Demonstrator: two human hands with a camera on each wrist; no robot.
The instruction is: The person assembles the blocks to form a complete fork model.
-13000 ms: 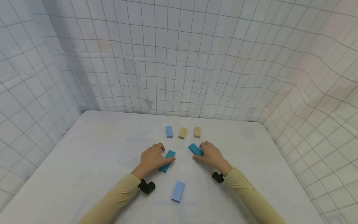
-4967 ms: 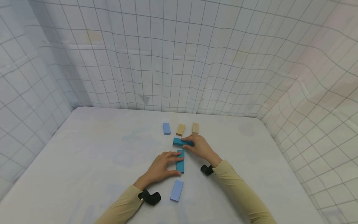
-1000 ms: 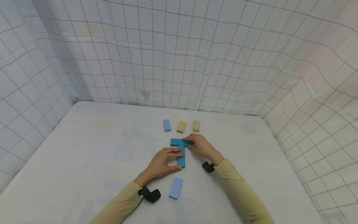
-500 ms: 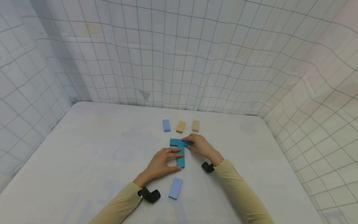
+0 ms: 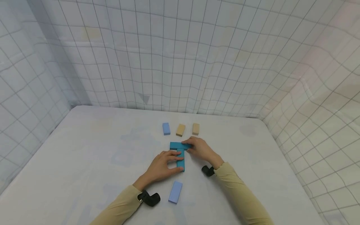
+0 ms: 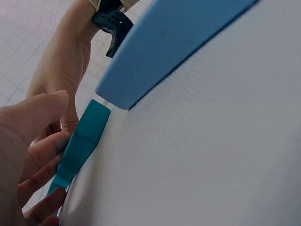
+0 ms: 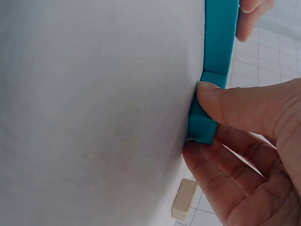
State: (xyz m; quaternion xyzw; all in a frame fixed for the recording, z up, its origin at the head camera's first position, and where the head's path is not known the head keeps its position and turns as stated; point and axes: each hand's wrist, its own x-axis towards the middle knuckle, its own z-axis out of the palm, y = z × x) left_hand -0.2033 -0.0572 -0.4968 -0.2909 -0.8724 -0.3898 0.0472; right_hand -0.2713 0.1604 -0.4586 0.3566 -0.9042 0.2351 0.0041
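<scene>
Two teal blocks form a T on the white table in the head view. The crosswise teal block (image 5: 175,145) lies at the far side, touching the end of the lengthwise teal block (image 5: 180,165). My left hand (image 5: 159,167) holds the lengthwise one, fingers over its side and top, thumb by its near end. My right hand (image 5: 201,149) pinches the right end of the crosswise block, which it partly covers. In the right wrist view, the thumb and fingers grip the crosswise block (image 7: 202,126) where it meets the lengthwise one (image 7: 219,37).
A light blue block (image 5: 175,192) lies nearer me, below the T. Beyond it stand a smaller blue block (image 5: 166,128), a yellowish wooden block (image 5: 180,130) and a tan block (image 5: 195,128) in a row. Gridded white curtains (image 5: 168,62) enclose the table's back and sides.
Earlier the two teal blocks lay apart and slanted. My hands have turned them and brought them together into a T. Over the last second the hands and blocks have held still.
</scene>
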